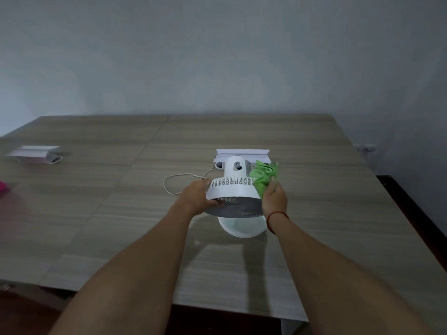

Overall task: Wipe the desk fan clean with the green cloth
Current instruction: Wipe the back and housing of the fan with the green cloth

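- The fan [233, 189] stood on the table [121, 189], its head tipped forward so the grille faced down toward the person and its round base [242, 226] showed beneath.
- The left hand [196, 197] gripped the left rim of the fan head, thumb on the front grille and fingers curled round the ribbed back, steadying it.
- The right hand [274, 200] was closed around the bunched green cloth [264, 176], which stuck out beyond its fingertips and pressed against the right side of the fan head, where the ribbed back met the motor housing [237, 169].
- A red string [278, 215] circled the right wrist.
- Just beyond both hands, behind the fan, lay a white power strip [243, 154]; the fan's cord [179, 180] looped off past the left hand.
- Well off to the left of the left hand sat another white box [33, 153], and something pink [3, 189] at the table's edge.
- Judging by this, wiping was under way on the rear right side. Whether other parts were already clean could not be told; the front grille, the left rim under the holding hand and the base probably remained.
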{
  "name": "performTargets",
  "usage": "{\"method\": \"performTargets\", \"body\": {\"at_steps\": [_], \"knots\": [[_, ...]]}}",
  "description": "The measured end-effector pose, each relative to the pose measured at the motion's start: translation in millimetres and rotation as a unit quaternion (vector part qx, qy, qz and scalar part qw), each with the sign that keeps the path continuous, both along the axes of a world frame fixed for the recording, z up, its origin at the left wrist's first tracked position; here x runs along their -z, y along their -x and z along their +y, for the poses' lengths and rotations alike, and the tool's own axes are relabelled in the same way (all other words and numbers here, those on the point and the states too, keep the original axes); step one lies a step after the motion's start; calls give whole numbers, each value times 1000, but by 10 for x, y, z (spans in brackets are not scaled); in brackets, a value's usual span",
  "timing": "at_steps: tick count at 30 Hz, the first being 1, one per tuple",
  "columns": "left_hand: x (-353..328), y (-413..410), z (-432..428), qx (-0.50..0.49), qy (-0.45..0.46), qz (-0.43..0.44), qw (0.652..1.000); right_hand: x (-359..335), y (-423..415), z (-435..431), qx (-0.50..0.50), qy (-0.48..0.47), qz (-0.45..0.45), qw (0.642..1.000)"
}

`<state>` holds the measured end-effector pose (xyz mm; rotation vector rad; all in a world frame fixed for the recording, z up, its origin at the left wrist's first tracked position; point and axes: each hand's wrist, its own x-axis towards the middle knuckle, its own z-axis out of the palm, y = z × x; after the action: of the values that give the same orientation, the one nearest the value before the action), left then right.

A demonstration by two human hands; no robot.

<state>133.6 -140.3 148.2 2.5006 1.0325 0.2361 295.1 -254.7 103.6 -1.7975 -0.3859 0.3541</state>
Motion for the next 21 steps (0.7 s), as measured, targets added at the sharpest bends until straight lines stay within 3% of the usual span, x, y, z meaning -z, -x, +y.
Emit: {"method": "performTargets", "body": {"at_steps": [3, 5, 13, 18, 21], "knots": [[18, 20, 15, 6, 2, 6, 1000, 115, -64, -56, 43, 25, 116, 992], [0, -7, 9, 12, -4, 18, 1000, 110, -63, -73, 46, 24, 130, 990], [-297, -388, -215, 118, -203, 72, 969, -46, 112, 2, -17, -2, -19, 1000], [-306, -480, -260, 160, -191, 102, 963, -36, 153, 13, -20, -30, -77, 996], [-277, -460, -228, 163, -179, 99, 965, 96, 171, 10, -33, -19, -64, 997]]}}
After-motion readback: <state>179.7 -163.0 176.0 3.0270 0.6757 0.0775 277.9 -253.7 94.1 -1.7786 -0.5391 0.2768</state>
